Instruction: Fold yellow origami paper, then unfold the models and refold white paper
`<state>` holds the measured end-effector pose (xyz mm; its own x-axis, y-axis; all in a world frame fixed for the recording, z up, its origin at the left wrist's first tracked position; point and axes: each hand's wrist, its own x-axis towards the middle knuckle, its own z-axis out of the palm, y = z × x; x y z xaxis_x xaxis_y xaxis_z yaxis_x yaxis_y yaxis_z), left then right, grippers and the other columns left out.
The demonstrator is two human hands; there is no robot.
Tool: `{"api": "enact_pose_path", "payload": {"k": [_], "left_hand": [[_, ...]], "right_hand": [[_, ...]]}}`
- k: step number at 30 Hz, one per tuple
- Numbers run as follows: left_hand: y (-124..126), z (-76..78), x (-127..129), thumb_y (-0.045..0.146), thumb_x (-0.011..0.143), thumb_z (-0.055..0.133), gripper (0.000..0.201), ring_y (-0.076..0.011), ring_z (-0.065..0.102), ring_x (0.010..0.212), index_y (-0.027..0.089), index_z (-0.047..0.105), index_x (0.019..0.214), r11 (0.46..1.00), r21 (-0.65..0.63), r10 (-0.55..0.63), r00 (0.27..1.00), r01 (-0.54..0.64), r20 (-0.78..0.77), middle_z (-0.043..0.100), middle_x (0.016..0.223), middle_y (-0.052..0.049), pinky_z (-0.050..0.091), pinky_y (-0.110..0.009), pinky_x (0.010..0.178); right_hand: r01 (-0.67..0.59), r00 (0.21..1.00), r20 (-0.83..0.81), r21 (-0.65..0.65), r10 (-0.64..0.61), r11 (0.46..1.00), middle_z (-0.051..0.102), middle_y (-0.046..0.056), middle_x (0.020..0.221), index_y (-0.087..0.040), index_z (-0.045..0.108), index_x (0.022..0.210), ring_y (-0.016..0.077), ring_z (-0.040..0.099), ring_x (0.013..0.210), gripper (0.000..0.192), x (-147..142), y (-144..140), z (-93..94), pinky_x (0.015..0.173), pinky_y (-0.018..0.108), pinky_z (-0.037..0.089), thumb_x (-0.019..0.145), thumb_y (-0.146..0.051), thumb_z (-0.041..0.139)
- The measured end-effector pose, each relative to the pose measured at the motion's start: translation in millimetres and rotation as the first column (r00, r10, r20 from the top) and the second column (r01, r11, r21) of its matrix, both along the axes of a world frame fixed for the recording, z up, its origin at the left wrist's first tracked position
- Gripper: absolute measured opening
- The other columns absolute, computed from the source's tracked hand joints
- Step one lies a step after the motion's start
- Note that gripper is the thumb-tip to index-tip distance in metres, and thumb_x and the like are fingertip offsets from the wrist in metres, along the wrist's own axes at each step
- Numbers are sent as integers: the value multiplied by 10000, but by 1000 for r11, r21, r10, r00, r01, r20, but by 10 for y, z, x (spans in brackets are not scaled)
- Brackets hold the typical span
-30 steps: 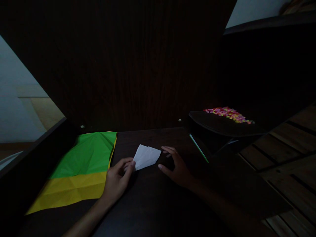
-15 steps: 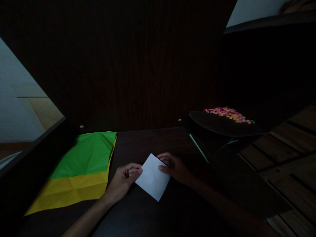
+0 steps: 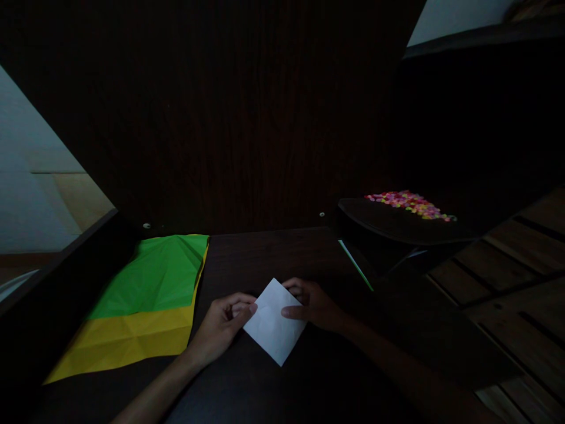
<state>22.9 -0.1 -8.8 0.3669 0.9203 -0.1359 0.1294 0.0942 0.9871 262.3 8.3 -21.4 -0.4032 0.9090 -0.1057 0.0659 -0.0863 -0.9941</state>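
Note:
A white square of paper [image 3: 274, 333] is held between my two hands, turned so that one corner points toward me. My left hand [image 3: 225, 321] pinches its left corner, thumb on top and fingers curled beneath. On the other side, my right hand [image 3: 315, 305] grips the right edge, its thumb lying flat across the paper's face and the fingers behind. The fingertips under the paper are hidden. Left of my left hand lies a green sheet [image 3: 152, 274] on top of a yellow sheet [image 3: 132, 341], both creased.
A dark wooden panel [image 3: 247, 118] rises behind the tabletop [image 3: 256, 253]. A thin green-and-white strip [image 3: 355, 265] lies to the right. On a rounded dark shelf [image 3: 388, 227] sits a heap of small pink, red and yellow pieces [image 3: 408, 203]. A raised ledge [image 3: 66, 282] borders the left side.
The white paper has turned slightly, and its near corner has shifted left and toward me. My right thumb has slid a little lower on the paper.

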Motion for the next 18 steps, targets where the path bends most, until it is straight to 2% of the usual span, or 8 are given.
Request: {"api": "enact_pose_path", "payload": {"k": [9,13,18], "left_hand": [[9,-16,-4,434,776,695,316,-158,637,648,141,708,894,1000,9,27,1000,-27,12,717,709,-33,484,-245,617],[-1,-7,8,411,747,731,353,-157,637,635,140,711,972,1000,-5,28,1000,-28,9,713,696,-24,489,-243,605],[-1,-13,-18,404,765,721,412,-177,645,657,146,740,1085,1000,5,7,1000,-7,12,760,798,-60,503,-264,620]], "right_hand": [[24,1000,6,2,-24,1000,729,64,955,-171,632,1032,230,694,860,462,-15,-6,-10,711,328,522,633,-281,835],[19,999,-36,7,-19,1000,729,68,965,-173,629,1019,234,690,874,442,-15,-3,-15,721,336,522,647,-308,825],[23,998,-66,35,-21,999,731,57,935,-182,649,1039,217,680,828,407,-15,8,-17,700,325,504,701,-362,785]]}}
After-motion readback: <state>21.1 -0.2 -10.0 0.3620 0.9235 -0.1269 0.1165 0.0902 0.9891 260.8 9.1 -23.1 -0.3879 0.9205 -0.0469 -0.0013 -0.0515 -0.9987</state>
